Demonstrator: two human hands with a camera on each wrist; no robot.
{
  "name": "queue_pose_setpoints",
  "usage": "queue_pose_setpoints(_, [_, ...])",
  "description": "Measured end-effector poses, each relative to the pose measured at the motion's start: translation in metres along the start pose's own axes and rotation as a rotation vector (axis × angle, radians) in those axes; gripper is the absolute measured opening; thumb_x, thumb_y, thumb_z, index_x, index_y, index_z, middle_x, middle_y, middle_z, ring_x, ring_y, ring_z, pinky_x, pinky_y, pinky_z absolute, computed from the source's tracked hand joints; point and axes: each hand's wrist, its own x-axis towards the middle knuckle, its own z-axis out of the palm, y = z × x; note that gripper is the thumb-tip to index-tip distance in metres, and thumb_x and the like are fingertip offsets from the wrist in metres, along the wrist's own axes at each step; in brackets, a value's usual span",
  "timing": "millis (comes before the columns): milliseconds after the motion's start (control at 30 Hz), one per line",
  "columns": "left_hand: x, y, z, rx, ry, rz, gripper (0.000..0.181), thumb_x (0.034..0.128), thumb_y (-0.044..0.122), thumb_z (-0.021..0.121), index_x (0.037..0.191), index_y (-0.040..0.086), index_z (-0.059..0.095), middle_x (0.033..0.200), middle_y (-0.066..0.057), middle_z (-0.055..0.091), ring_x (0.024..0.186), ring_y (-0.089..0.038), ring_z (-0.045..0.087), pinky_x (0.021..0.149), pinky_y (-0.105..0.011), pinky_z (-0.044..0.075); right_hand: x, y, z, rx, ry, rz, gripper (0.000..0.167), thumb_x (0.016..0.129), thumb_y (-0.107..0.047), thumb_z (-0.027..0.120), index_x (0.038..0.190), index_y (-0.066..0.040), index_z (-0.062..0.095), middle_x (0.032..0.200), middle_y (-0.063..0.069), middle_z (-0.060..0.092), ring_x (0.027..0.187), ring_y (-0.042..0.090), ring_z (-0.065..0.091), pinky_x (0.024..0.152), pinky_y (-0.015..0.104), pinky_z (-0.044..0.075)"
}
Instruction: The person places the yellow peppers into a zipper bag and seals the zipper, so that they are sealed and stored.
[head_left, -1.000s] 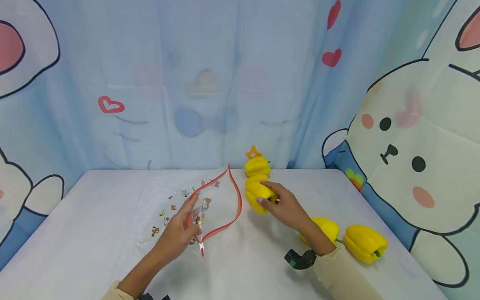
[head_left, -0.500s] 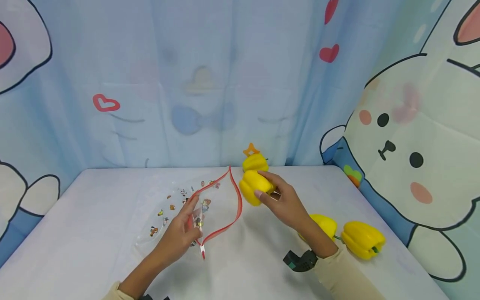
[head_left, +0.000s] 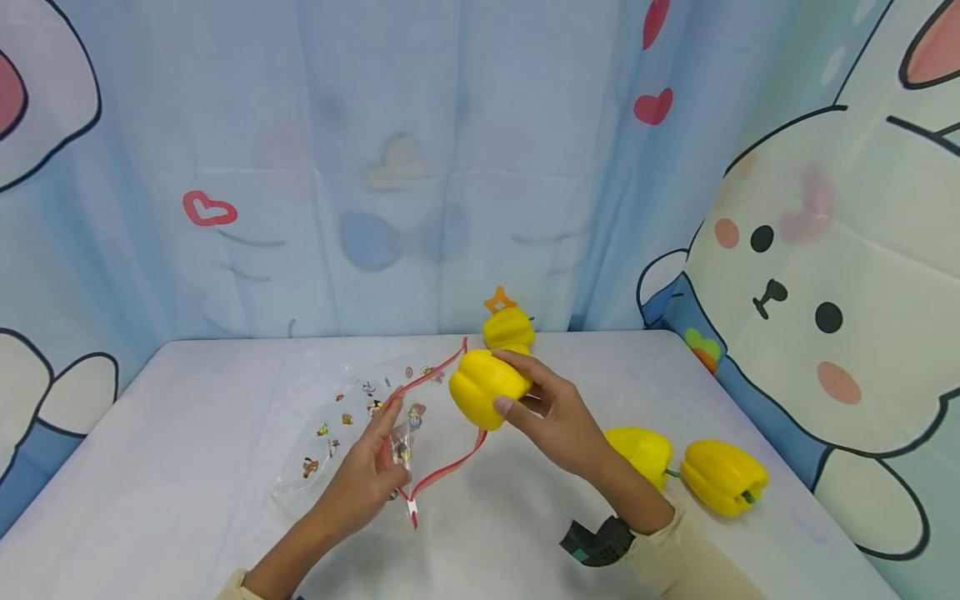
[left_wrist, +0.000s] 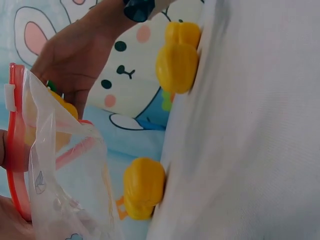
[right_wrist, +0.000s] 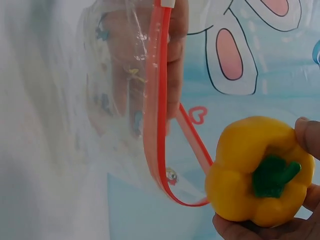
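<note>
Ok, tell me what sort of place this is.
Probably a small indoor filming corner, set up for the purpose: a cartoon-printed curtain hangs behind a white table, and a black device sits at the right wrist.

Pinched left grip (head_left: 367, 468), curled right grip (head_left: 558, 421).

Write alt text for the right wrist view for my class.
A right hand holds a yellow bell pepper, green stem towards the camera, near the red-rimmed open mouth of a clear bag held by a left hand.
</note>
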Motion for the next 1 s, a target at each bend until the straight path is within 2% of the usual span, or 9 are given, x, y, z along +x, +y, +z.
queue_pose_setpoints(233, [-0.002, 0.001, 0.002, 0.005, -0.003, 0.018, 0.082, 0.0808, -0.005, 0.056, 0.155, 0.009, 0.023, 0.162, -0.005, 0.01, 0.146, -0.029, 0.014, 0.098, -0.041, 0.045, -0.002, 0.001, 0.01, 0.107, -0.097, -0.008, 0.052, 0.094, -0.008, 0.062, 0.143, -0.01, 0.046, 0.132, 0.01, 0.052, 0.107, 0.027, 0.057, 0.091, 0.033, 0.052])
queue_pose_setpoints(367, [-0.001, 0.001, 0.004, 0.002, -0.01, 0.027, 0.082, 0.0806, -0.005, 0.056, 0.155, 0.008, 0.023, 0.162, -0.005, 0.01, 0.147, -0.028, 0.011, 0.102, -0.044, 0.041, -0.003, 0.002, 0.016, 0.197, -0.164, -0.004, 0.05, 0.096, -0.009, 0.059, 0.143, -0.006, 0.045, 0.134, 0.013, 0.051, 0.107, 0.028, 0.058, 0.091, 0.035, 0.052])
queue_pose_setpoints(467, [-0.001, 0.001, 0.005, -0.006, -0.017, 0.03, 0.082, 0.0798, -0.005, 0.056, 0.154, 0.006, 0.023, 0.162, -0.007, 0.009, 0.147, -0.029, 0.01, 0.104, -0.046, 0.037, -0.004, 0.004, 0.021, 0.222, -0.197, 0.005, 0.05, 0.095, -0.009, 0.06, 0.143, -0.007, 0.046, 0.138, 0.012, 0.048, 0.11, 0.029, 0.057, 0.092, 0.035, 0.052])
queue_pose_setpoints(600, [0.0, 0.002, 0.005, -0.006, -0.019, 0.032, 0.083, 0.0784, -0.004, 0.055, 0.154, 0.005, 0.023, 0.161, -0.009, 0.009, 0.147, -0.029, 0.01, 0.106, -0.046, 0.034, -0.005, 0.008, 0.026, 0.195, -0.202, 0.015, 0.05, 0.094, -0.007, 0.061, 0.143, -0.011, 0.047, 0.14, 0.009, 0.047, 0.112, 0.028, 0.055, 0.094, 0.034, 0.05])
queue_pose_setpoints(767, [-0.001, 0.003, 0.005, -0.006, -0.014, 0.051, 0.085, 0.0773, -0.005, 0.055, 0.155, 0.006, 0.023, 0.161, -0.007, 0.009, 0.147, -0.029, 0.01, 0.104, -0.043, 0.037, -0.005, 0.01, 0.03, 0.117, -0.185, 0.033, 0.052, 0.093, -0.009, 0.064, 0.142, -0.013, 0.048, 0.14, 0.006, 0.047, 0.108, 0.026, 0.055, 0.092, 0.033, 0.051])
queue_pose_setpoints(1000, [-0.001, 0.009, -0.001, -0.011, 0.007, 0.075, 0.087, 0.0768, -0.008, 0.053, 0.155, 0.008, 0.02, 0.161, 0.001, 0.01, 0.147, -0.022, 0.009, 0.104, -0.035, 0.039, -0.003, 0.011, 0.032, 0.034, -0.179, 0.094, 0.051, 0.092, -0.015, 0.066, 0.14, -0.013, 0.049, 0.137, 0.005, 0.048, 0.102, 0.025, 0.053, 0.083, 0.03, 0.052])
